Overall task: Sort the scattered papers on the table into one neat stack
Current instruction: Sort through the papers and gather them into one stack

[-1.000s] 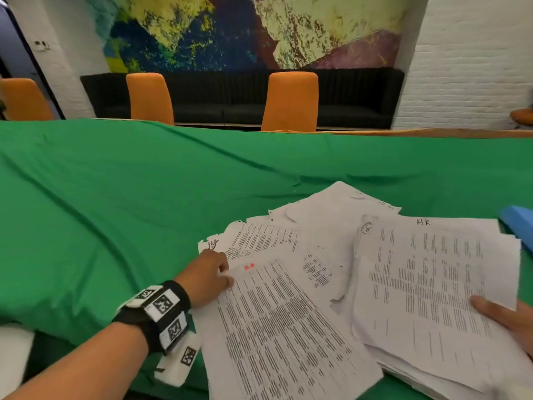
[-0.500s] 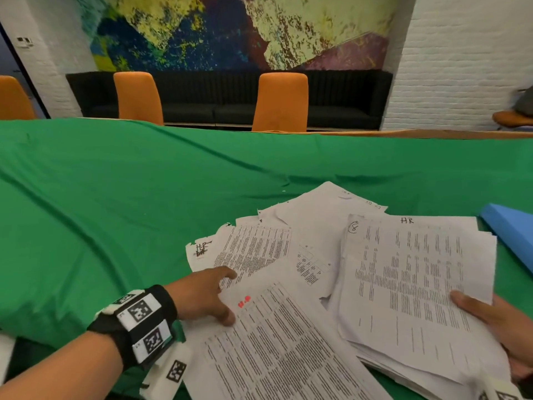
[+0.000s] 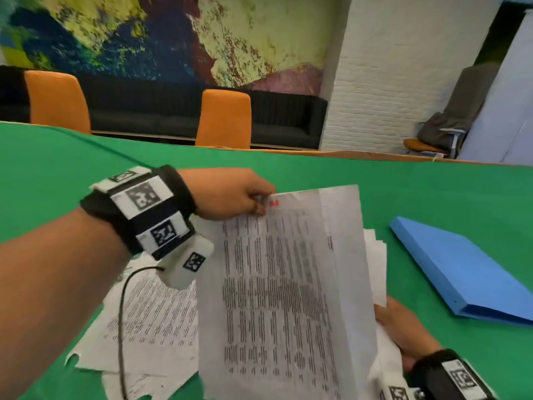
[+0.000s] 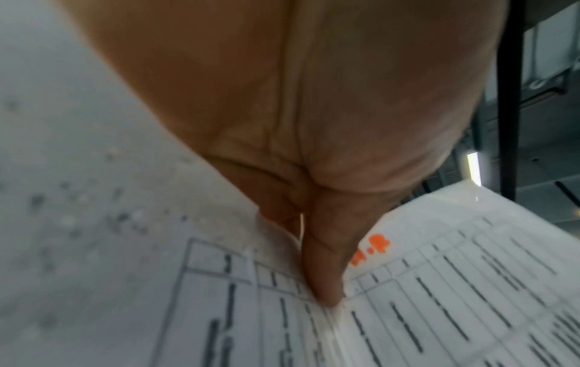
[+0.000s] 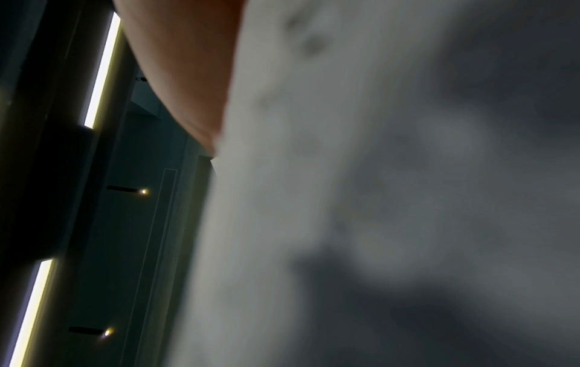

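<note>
My left hand pinches the top left corner of a printed sheet with a red mark, lifted upright above the table. In the left wrist view the thumb presses that sheet beside the orange mark. My right hand holds a bundle of papers behind the lifted sheet, its fingers mostly hidden by paper. The right wrist view shows only blurred paper close to the lens. More loose sheets lie on the green tablecloth under my left forearm.
A blue folder lies flat on the cloth at the right. Orange chairs and a black sofa stand beyond the table's far edge. The green cloth stretches wide to the left and far side.
My left hand has picked the red-marked sheet off the table and raised it toward the bundle in the right hand. The head view has swung right and closer.
</note>
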A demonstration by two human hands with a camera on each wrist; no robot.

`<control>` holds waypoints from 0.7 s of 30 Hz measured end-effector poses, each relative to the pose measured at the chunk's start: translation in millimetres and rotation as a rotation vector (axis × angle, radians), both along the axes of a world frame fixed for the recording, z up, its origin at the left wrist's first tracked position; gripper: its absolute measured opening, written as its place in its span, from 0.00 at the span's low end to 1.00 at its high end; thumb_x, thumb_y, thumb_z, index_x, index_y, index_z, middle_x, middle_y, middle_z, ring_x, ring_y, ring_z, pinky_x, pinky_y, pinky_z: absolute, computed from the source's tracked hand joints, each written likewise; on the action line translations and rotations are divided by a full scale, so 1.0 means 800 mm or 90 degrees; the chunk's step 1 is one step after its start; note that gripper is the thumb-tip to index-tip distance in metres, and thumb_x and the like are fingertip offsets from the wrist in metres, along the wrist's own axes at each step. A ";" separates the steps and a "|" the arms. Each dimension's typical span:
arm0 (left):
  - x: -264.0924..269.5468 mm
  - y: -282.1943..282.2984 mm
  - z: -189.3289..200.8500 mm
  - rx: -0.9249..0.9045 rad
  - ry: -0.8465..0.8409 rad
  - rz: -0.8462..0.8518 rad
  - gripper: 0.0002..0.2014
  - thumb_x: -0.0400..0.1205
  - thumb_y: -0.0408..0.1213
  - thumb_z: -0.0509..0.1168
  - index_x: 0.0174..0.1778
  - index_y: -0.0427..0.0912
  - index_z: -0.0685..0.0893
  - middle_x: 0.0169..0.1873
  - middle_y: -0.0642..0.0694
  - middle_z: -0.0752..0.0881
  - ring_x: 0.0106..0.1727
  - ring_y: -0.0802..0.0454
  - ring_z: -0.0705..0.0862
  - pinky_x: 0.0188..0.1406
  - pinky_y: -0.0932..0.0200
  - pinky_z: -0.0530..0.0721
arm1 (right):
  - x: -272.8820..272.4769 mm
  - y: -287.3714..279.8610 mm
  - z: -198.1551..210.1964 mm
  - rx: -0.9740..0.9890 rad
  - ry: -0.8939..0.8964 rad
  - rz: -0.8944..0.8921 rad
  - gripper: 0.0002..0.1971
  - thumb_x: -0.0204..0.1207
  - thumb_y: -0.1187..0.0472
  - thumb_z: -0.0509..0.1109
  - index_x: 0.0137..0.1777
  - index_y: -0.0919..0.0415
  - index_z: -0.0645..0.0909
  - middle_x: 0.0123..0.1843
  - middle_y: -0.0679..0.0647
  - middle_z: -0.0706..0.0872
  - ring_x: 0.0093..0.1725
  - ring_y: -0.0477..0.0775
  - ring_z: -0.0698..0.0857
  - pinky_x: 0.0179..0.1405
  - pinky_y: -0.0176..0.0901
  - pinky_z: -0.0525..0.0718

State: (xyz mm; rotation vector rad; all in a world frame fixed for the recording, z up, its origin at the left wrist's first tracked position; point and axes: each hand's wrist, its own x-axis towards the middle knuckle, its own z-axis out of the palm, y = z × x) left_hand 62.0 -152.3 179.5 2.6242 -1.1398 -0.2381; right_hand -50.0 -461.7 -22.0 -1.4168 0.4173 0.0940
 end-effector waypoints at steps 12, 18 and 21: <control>0.089 -0.211 -0.121 0.275 -0.109 -0.028 0.14 0.88 0.33 0.57 0.67 0.38 0.81 0.63 0.39 0.86 0.61 0.38 0.85 0.49 0.53 0.77 | 0.010 -0.003 -0.003 0.107 -0.003 -0.088 0.34 0.82 0.31 0.56 0.62 0.59 0.90 0.57 0.67 0.93 0.58 0.70 0.91 0.65 0.64 0.84; 0.102 -0.187 -0.156 0.144 -0.102 0.079 0.22 0.86 0.43 0.61 0.77 0.51 0.69 0.63 0.41 0.85 0.64 0.36 0.84 0.68 0.35 0.73 | 0.013 -0.011 -0.014 0.072 0.005 -0.017 0.21 0.79 0.60 0.69 0.69 0.67 0.82 0.60 0.69 0.92 0.55 0.72 0.93 0.54 0.65 0.92; 0.086 -0.135 -0.149 0.036 -0.098 0.138 0.29 0.86 0.53 0.63 0.82 0.55 0.64 0.73 0.42 0.77 0.71 0.38 0.80 0.70 0.38 0.76 | 0.021 -0.008 -0.020 0.026 0.024 0.001 0.17 0.83 0.67 0.67 0.71 0.66 0.80 0.60 0.69 0.92 0.56 0.72 0.92 0.52 0.65 0.93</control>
